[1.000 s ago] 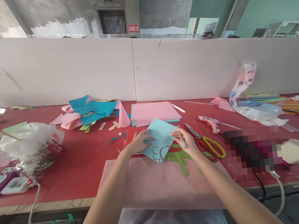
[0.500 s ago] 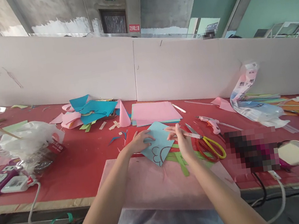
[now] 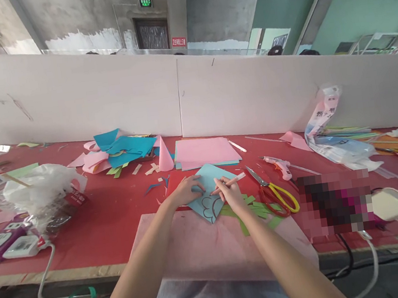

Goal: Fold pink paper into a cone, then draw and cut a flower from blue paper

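Observation:
A light blue sheet of paper (image 3: 208, 174) lies turned like a diamond before me, with dark curved, petal-like lines on its lower part. My left hand (image 3: 188, 190) rests on its left side, fingers spread and holding nothing. In my right hand (image 3: 230, 194) is a pale pen (image 3: 237, 178), gripped with its tip down at the paper near the drawn lines. Green paper strips (image 3: 254, 210) lie under and beside my right wrist. To the right are scissors (image 3: 280, 197) with red and yellow handles.
Behind the blue sheet are stacked pink sheets (image 3: 204, 150) and a pink paper cone (image 3: 164, 156). A glue gun (image 3: 278, 165) lies to the right, a plastic bag (image 3: 38, 184) to the left. Blue paper scraps (image 3: 128, 146) are heaped at back left. A white partition (image 3: 103, 93) borders the table.
My right hand has moved left, from beside the sheet onto it, and the pen's tip is now at the drawing. My left hand stays on the paper.

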